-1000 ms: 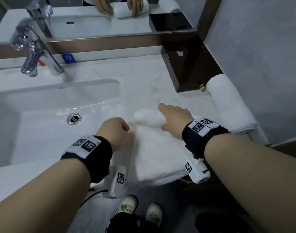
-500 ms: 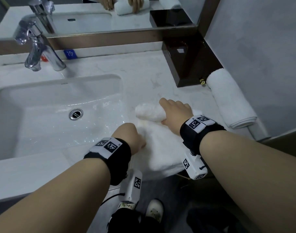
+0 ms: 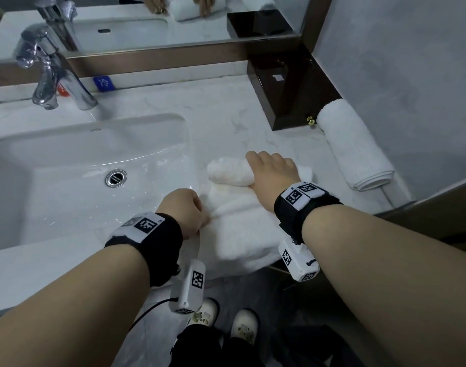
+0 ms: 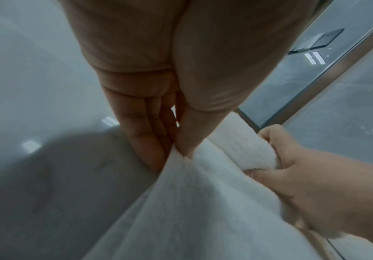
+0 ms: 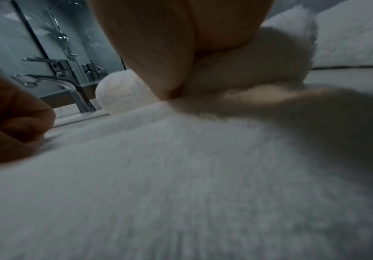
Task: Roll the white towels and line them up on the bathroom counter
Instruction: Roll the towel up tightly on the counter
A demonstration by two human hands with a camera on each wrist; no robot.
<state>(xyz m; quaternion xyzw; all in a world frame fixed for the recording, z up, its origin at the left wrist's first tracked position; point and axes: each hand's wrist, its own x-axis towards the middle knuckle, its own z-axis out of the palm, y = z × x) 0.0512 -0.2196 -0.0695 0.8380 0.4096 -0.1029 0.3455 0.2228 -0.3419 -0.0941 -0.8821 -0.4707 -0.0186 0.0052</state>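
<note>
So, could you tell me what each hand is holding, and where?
Left hand pinches the towel at its left edge; right hand grips its rolled far end.

your bare forearms each wear a black fabric wristband [image 3: 157, 242] topped by a white tag printed with black square codes; under each wrist hangs a white boxy camera unit [image 3: 189, 287] bearing the same codes, the left one trailing a thin black cable [image 3: 147, 311].

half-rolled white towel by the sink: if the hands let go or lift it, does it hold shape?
Probably not. The half-rolled towel looks soft and floppy: its flat part droops over the counter edge. The left hand pinches up a fold easily. The right hand pins the rolled part, which may loosen if released.
</note>
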